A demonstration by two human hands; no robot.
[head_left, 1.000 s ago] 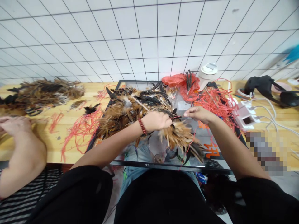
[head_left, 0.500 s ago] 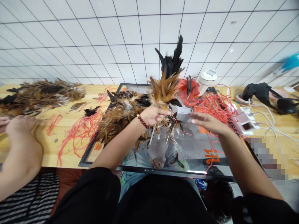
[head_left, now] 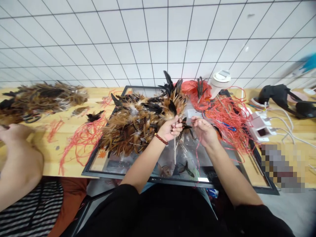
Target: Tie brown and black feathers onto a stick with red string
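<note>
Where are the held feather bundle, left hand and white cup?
Held feather bundle (head_left: 177, 100): head view, its feathers.
Left hand (head_left: 170, 130): head view, middle of hand.
White cup (head_left: 217, 87): head view, below lid.

top (head_left: 170, 215): plain black, fills bottom centre of the head view
left sleeve (head_left: 116, 207): same black cloth, short, loose cut, hem around the elbow
right sleeve (head_left: 261, 220): matches left, black, short, wide; folds hard to read, too dark
forearms (head_left: 146, 164): both bare, sleeve hem to wrist
bracelet (head_left: 161, 139): left wrist, single strand, small round beads, dark reddish brown, a yellowish one among them
left hand (head_left: 171, 129), right hand (head_left: 206, 131): both bare
trousers (head_left: 148, 186): pale blue, slivers only, cut unclear
</note>
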